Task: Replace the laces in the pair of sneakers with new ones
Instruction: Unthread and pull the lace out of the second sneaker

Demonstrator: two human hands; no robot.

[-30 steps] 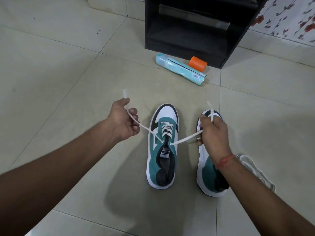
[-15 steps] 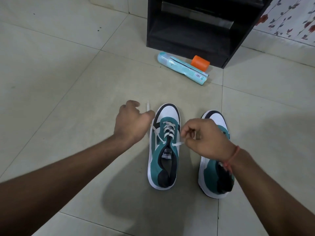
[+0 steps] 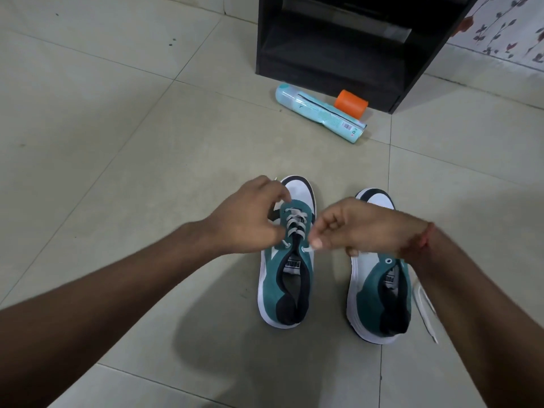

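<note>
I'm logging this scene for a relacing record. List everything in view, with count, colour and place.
sneakers: two, teal, white and black, side by side on the floor; left one partly laced, right one unlaced
lace in left sneaker: one, white
loose lace: one, white, on floor right of the right sneaker
tube: one, light blue, lying before the cabinet
cap: one, orange, beside the tube
cabinet: one, black, at top
floor: pale tiles
left hand: pinching a lace end
right hand: pinching the other end

2 sneakers [image 3: 287,278], 2 hands [image 3: 247,222], 1 spray can [image 3: 321,113], 1 orange cap [image 3: 351,103].
</note>
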